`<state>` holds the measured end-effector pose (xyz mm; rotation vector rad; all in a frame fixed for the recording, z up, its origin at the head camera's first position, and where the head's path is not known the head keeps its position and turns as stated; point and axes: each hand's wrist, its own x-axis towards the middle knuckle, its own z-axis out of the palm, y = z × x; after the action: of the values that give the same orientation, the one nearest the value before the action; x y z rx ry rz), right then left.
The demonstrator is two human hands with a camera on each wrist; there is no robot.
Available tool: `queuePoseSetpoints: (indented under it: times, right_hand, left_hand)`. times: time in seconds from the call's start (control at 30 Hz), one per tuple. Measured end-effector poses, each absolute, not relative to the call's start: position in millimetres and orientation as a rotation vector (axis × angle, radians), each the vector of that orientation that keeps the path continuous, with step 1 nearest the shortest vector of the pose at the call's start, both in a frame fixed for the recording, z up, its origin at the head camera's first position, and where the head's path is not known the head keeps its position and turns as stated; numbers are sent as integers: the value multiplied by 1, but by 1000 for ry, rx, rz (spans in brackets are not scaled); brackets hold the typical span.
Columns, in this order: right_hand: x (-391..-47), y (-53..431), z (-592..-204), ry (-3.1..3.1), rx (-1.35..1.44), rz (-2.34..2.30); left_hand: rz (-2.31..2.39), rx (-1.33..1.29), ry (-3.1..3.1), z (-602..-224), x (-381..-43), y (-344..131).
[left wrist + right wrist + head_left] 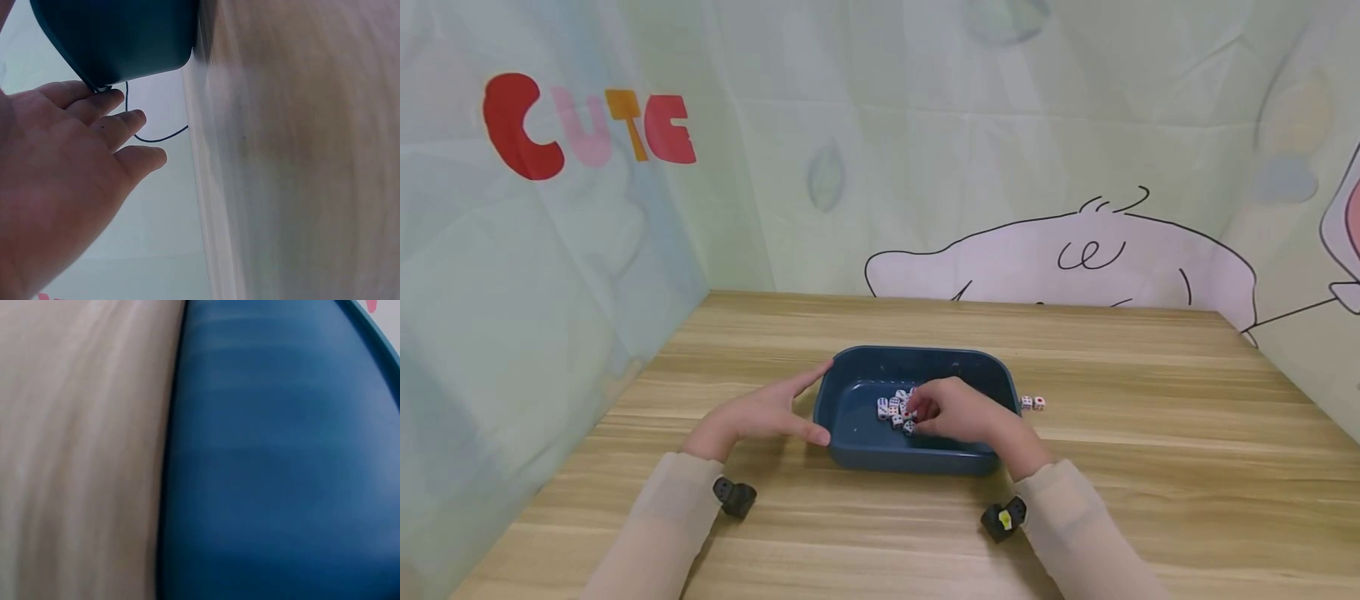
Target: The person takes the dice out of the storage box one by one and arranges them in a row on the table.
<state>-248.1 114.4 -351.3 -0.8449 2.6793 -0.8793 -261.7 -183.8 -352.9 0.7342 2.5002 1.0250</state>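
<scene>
A dark blue rectangular tub point(917, 460) stands on the wooden table, with a small heap of white dice point(893, 407) on its floor. My left hand point(758, 415) is at the tub's left end, thumb and fingers spread along the rim. In the left wrist view the fingers point(119, 128) stretch out loosely, fingertips right at the tub's edge. Inside the tub, my right hand point(958, 410) reaches down with curled fingers and pinches a die point(907, 414) at the heap. The right wrist view holds only the tub's outer wall point(275, 456) and the table.
Two more dice point(1032, 403) lie side by side on the table point(1150, 467), just right of the tub. A printed cloth backdrop point(1000, 142) rises behind the table and along its sides. Each wrist carries a small black camera point(735, 497).
</scene>
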Motion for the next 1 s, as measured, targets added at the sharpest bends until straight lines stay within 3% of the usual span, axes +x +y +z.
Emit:
queuePoseSetpoints:
  times: [1.0]
  right_hand:
    - [-250, 110, -357, 2661, -797, -762]
  left_hand:
    - [1018, 700, 2506, -352, -262, -183]
